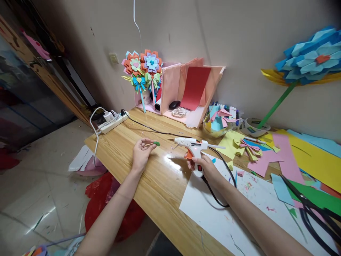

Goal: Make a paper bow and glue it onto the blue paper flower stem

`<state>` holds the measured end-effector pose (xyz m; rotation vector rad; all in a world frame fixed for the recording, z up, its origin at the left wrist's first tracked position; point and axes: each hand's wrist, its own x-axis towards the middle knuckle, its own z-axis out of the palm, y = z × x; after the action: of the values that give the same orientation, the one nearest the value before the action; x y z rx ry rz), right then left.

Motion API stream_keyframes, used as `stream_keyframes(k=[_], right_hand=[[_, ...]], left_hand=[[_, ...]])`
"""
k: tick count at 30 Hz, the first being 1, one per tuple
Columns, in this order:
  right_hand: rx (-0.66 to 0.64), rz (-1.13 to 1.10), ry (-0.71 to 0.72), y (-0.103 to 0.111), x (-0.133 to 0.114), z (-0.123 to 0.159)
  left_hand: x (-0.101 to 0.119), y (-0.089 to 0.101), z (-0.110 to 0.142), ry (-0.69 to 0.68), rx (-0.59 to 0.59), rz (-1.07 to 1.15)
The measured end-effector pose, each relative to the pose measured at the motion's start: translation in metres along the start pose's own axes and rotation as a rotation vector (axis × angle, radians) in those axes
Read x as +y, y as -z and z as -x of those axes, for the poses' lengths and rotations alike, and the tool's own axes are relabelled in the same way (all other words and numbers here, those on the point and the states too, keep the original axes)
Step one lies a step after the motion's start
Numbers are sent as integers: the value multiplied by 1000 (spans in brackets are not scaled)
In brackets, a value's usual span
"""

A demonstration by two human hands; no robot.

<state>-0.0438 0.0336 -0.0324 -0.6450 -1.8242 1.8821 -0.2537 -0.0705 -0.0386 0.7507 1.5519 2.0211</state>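
The left hand pinches a green scrap, which juts from the pinch toward the glue gun. The right hand wraps the gun's handle, nozzle near the scrap

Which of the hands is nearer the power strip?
Left: the left hand, pinching a small green piece, is right of the power strip; the right hand, holding the glue gun, is farther right.

No legible text, marking on glue gun too small, print on tub blurred
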Motion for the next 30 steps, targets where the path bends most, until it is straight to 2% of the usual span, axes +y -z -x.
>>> stream_keyframes(k=[7, 17, 30], right_hand=[[-139, -108, -50, -3, 12, -3], [-151, -168, -65, -3, 12, -3], [-167, -138, -69, -4, 9, -2]], left_hand=[[1, -5, 3, -63, 10, -34], [2, -8, 7, -87, -62, -43], [5, -9, 8, -78, -46, -37]])
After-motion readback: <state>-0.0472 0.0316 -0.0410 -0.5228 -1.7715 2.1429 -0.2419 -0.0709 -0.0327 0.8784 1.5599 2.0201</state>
